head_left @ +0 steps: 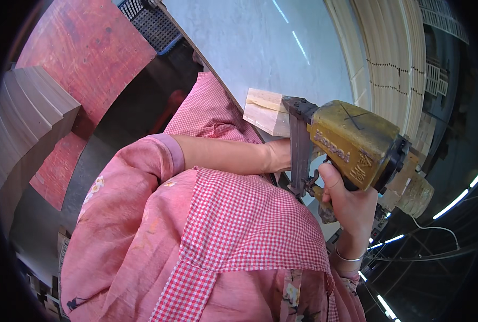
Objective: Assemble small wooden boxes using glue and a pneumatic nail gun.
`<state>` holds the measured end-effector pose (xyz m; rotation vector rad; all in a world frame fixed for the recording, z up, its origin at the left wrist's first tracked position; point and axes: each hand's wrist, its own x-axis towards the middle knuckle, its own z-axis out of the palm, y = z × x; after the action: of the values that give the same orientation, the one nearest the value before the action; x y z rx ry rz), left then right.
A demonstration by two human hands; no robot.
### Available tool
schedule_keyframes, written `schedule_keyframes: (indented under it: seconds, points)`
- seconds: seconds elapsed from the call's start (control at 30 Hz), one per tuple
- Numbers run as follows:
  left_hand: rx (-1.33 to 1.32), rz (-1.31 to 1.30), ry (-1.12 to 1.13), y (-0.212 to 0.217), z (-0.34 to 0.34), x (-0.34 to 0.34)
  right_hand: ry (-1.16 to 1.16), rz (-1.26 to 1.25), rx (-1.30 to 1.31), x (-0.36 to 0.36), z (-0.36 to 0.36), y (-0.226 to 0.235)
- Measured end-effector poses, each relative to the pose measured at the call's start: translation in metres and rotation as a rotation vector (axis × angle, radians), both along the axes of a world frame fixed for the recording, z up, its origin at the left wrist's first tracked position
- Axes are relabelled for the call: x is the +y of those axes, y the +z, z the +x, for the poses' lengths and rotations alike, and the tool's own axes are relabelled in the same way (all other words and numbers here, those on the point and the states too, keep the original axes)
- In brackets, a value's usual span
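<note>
My right hand is wrapped round the handle of a yellow and black pneumatic nail gun, its thumb at the upper side of the grip. The gun's dark nose and magazine reach toward a pale wooden piece at the table's near edge. That piece looks built of joined boards with a slanted end. My left forearm crosses in front of my body, and my left hand goes behind the magazine beside the wood. Its fingers are hidden there, so what it holds cannot be made out.
A pale table top spreads ahead, with stacked long wooden strips along its far right. At left stand a reddish board and a stack of grey-brown boards. A dark plastic basket sits beyond. A thin white cord hangs at right.
</note>
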<state>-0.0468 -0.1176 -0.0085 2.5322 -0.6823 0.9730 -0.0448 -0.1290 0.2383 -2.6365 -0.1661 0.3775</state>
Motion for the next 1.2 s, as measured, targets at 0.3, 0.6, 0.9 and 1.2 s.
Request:
schedule_keyframes:
  seconds: [0.3,0.6,0.9,1.2]
  points:
    - [0.164,0.147,0.044,0.089,0.0,0.037,-0.392,0.251,-0.234,-0.085,0.014,0.028]
    - [0.324,0.131,0.187,0.114,0.025,0.045,-0.257,-0.268,-0.556,-0.349,0.01,-0.081]
    - [0.276,0.355,0.087,0.057,0.034,0.017,-0.681,-0.669,-0.215,-0.499,-0.018,-0.194]
    - [0.35,0.268,0.023,0.067,0.06,0.011,-0.61,0.204,-0.495,-0.342,0.039,-0.175]
